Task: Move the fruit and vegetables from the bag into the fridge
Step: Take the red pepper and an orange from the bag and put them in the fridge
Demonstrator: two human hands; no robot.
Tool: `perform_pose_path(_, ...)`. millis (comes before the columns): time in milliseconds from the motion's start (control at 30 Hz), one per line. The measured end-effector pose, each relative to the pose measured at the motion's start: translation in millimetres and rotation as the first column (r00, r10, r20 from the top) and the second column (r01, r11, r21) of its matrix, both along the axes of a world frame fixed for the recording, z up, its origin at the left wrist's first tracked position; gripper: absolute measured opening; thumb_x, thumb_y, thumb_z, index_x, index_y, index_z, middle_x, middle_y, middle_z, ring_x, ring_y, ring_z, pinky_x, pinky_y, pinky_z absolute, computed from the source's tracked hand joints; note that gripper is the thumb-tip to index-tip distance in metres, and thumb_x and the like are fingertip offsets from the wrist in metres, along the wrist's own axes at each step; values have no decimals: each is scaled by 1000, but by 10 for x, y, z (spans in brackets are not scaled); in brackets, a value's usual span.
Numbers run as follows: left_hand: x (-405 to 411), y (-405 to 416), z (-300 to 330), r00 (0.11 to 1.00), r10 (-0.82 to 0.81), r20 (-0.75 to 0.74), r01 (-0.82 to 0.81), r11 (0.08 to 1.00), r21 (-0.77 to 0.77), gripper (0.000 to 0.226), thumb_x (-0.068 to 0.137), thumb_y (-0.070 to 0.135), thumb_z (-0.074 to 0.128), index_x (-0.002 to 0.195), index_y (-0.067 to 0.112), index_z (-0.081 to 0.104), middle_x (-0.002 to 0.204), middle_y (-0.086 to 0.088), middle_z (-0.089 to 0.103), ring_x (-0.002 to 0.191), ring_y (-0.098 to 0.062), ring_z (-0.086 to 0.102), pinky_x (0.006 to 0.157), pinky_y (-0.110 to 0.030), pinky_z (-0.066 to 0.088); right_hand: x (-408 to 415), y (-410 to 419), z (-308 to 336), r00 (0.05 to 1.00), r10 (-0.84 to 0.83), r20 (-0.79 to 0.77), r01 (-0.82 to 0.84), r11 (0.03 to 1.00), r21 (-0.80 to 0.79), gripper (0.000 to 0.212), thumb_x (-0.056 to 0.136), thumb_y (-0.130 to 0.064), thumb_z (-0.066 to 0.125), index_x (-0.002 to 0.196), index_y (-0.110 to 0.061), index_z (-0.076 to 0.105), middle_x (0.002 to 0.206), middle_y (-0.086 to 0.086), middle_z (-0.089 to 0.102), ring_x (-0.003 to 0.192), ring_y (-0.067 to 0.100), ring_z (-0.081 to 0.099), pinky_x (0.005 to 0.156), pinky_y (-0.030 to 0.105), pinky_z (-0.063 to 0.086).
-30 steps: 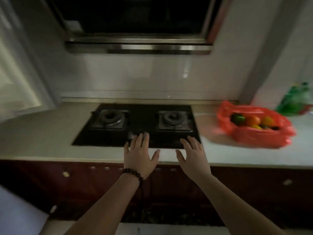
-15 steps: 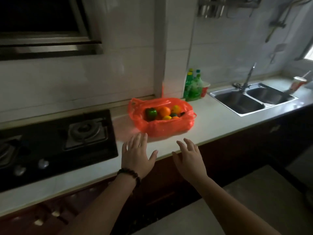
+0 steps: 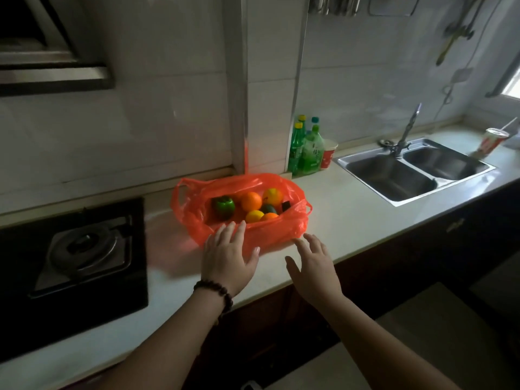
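An open red plastic bag (image 3: pixel 270 235) lies on the white counter (image 3: pixel 346 220). Inside it I see a green pepper (image 3: pixel 223 206), an orange (image 3: pixel 251 201), a yellow-orange fruit (image 3: pixel 272 196), a lemon (image 3: pixel 254 216) and other pieces partly hidden. My left hand (image 3: pixel 228 258), with a bead bracelet on the wrist, hovers flat with straight fingers at the bag's near edge. My right hand (image 3: pixel 313 267) is spread out just right of the bag's front, holding nothing. No fridge is in view.
A black gas hob (image 3: pixel 76 249) sits to the left. Green bottles (image 3: pixel 306 149) and a red paper cup (image 3: pixel 328 154) stand by the wall behind the bag. A double steel sink (image 3: pixel 413 170) with a tap lies to the right, another cup (image 3: pixel 491 142) beyond it.
The view has swung right from the hob to the bag. Both hands have come forward to the bag's near edge, fingers still straight.
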State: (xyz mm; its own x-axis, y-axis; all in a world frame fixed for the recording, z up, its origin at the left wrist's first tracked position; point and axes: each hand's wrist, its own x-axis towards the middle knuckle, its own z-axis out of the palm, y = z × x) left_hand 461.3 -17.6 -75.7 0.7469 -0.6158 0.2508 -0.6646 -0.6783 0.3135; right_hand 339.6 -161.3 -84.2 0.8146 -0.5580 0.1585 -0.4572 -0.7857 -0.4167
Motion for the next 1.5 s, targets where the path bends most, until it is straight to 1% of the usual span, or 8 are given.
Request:
perform_pose_path(333, 1254, -819, -316, 992, 85, -90, -91, 994, -62, 64, 84, 52, 43, 135, 13, 46, 135, -8, 51, 124, -25, 45, 102, -39, 40, 1553, -890, -192, 996, 77, 50, -81, 994, 68, 43, 88, -31, 57, 130, -18, 52, 137, 11, 46, 128, 32, 38, 103, 43, 38)
perform_pose_path(467, 1524, -936, -536, 974, 121, -192, -131, 991, -40, 54, 88, 42, 55, 133, 13, 48, 129, -8, 54, 115, -27, 52, 92, -39, 47, 1916, -981, -380, 990, 142, 15, -143, 983, 114, 45, 89, -29, 57, 132, -19, 49, 139, 6, 43, 129, 26, 36, 103, 40, 39)
perform_pose_path(600, 1543, -906, -708, 944, 138, -301, -141, 990, 11, 57, 83, 30, 62, 136, 17, 43, 131, -4, 49, 116, -25, 51, 91, -36, 45, 2106, -1018, -534, 983, 182, -13, -178, 974, 143, 50, 87, -25, 58, 135, -17, 46, 141, 9, 41, 131, 28, 35, 107, 41, 36)
perform_pose_path(700, 1468, -812, -858, 938, 168, -304, -162, 986, 44, 65, 76, 32, 68, 135, 17, 44, 128, -3, 51, 116, -25, 50, 95, -36, 44, 2111, -1032, -671, 975, 212, -64, -202, 970, 135, 59, 85, -25, 61, 140, -19, 40, 145, 11, 37, 133, 30, 32, 109, 42, 33)
perform_pose_path(867, 1274, -667, -1077, 945, 253, -210, -244, 967, 67, 80, 62, 54, 74, 129, 18, 50, 126, -8, 51, 116, -30, 47, 96, -43, 43, 1900, -1056, -923, 950, 250, -185, -223, 963, 153, 85, 79, -34, 70, 148, -31, 19, 155, 9, 17, 141, 32, 21, 105, 45, 38)
perform_pose_path(1067, 1166, -639, -1152, 879, 397, -266, -408, 913, 15, 84, 63, 55, 77, 133, 19, 47, 136, -11, 38, 122, -34, 38, 94, -49, 45, 1815, -1015, -1077, 950, 221, -222, -194, 971, 137, 86, 83, -28, 67, 148, -34, 11, 158, 4, 4, 145, 29, 4, 105, 45, 37)
perform_pose_path(1233, 1118, -583, -1199, 820, 429, -380, -475, 880, -31, 75, 73, 30, 78, 137, 20, 41, 140, -9, 34, 124, -31, 42, 98, -41, 45, 1842, -1115, -1074, 949, 217, -227, -190, 972, 136, 76, 87, -14, 60, 147, -34, 17, 157, 4, 10, 142, 32, 14, 103, 50, 40)
perform_pose_path(1500, 1059, -796, -949, 853, 401, -333, -466, 873, -144, 73, 71, 30, 79, 135, 21, 44, 135, -7, 39, 117, -28, 47, 92, -37, 47, 1810, -1184, -836, 963, 266, -40, -250, 938, 240, 81, 77, -29, 73, 142, -35, 24, 149, 3, 25, 130, 30, 35, 98, 45, 44)
